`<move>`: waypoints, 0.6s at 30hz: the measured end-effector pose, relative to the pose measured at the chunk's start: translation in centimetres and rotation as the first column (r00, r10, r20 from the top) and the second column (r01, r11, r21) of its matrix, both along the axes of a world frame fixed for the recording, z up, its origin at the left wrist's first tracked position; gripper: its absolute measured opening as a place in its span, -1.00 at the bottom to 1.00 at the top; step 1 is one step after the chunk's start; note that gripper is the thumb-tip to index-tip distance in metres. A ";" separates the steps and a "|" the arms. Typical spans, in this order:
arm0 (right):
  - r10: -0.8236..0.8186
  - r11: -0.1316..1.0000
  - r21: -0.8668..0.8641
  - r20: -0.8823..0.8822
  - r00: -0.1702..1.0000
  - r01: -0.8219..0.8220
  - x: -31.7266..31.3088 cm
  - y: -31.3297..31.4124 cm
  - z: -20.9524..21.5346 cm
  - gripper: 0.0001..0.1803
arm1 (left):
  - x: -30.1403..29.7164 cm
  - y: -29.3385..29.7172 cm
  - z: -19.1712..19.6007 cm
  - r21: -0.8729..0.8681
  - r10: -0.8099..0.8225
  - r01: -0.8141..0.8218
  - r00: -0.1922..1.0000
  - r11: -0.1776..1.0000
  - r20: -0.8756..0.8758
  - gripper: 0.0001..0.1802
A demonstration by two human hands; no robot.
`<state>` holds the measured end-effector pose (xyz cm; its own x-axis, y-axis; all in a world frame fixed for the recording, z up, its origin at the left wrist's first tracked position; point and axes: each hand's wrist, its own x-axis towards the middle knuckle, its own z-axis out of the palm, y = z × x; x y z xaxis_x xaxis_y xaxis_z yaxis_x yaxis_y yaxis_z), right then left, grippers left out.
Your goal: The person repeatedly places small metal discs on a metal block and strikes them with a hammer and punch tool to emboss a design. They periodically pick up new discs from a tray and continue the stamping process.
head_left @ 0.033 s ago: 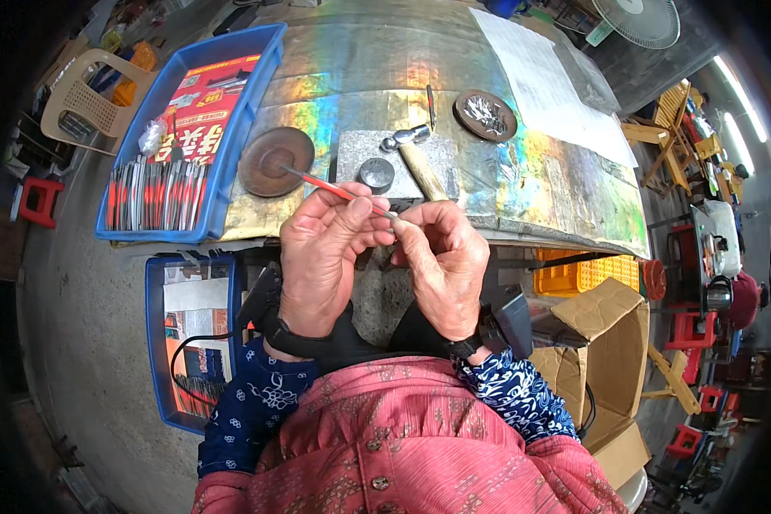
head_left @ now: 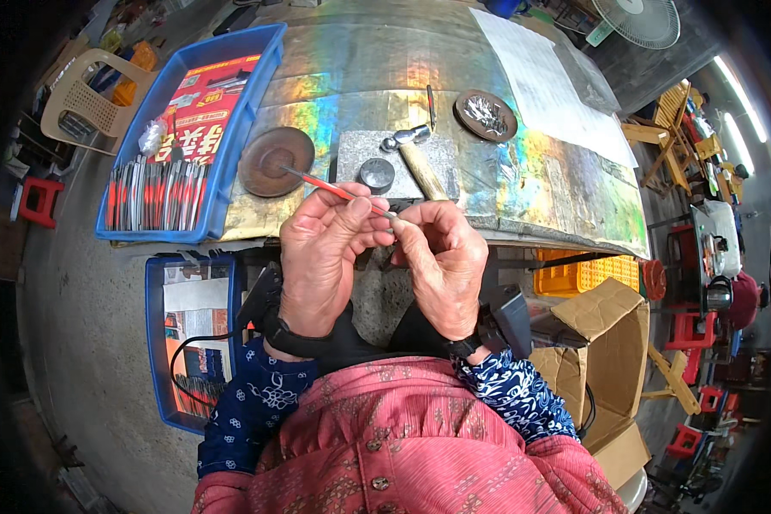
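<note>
My left hand [head_left: 321,265] pinches a slender red-and-grey pointed tool [head_left: 327,186] between thumb and fingers. Its thin tip points up and left, over the edge of a brown round dish [head_left: 265,176]. At the tool's other end, my right hand [head_left: 445,270] has thumb and forefinger closed on it; the fingers hide that end. Just beyond the hands lies a grey flat block [head_left: 351,147], bearing a small dark round piece [head_left: 376,175] and a hammer [head_left: 421,169] with a wooden handle. A thin dark tool [head_left: 431,104] lies beyond the hammer head.
Many similar slender tools stand in a blue tray [head_left: 274,56] on the table's left. A brown dish [head_left: 460,110] of small whitish pieces and a white sheet [head_left: 557,103] are at right. Below are another blue tray [head_left: 154,343], a cardboard box [head_left: 621,360] and a yellow crate [head_left: 587,274].
</note>
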<state>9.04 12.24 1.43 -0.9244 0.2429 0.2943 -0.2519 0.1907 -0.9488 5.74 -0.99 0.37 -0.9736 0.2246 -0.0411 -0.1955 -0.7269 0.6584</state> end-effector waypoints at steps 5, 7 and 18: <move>0.033 0.976 0.215 -0.050 0.998 -0.021 -0.6 0.4 0.1 -0.92 | -0.4 -0.2 -0.3 -0.045 0.017 -0.017 1.000 0.999 0.003 -0.82; 0.072 0.931 0.364 -0.094 0.993 -0.033 -0.8 1.2 0.5 -0.91 | -0.8 -0.3 -0.3 -0.055 0.015 -0.014 1.000 0.998 0.009 -0.83; -0.074 0.514 0.857 0.003 0.997 0.036 -1.2 5.6 1.3 -0.61 | -5.8 -0.4 -0.6 -0.389 0.096 -0.232 0.936 0.892 -0.338 -0.91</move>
<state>7.79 17.84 2.71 -0.9322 -0.0579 0.3572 -0.1826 0.9275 -0.3263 -0.04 -1.36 -0.22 -0.9745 0.0884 0.2062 0.1591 -0.3756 0.9130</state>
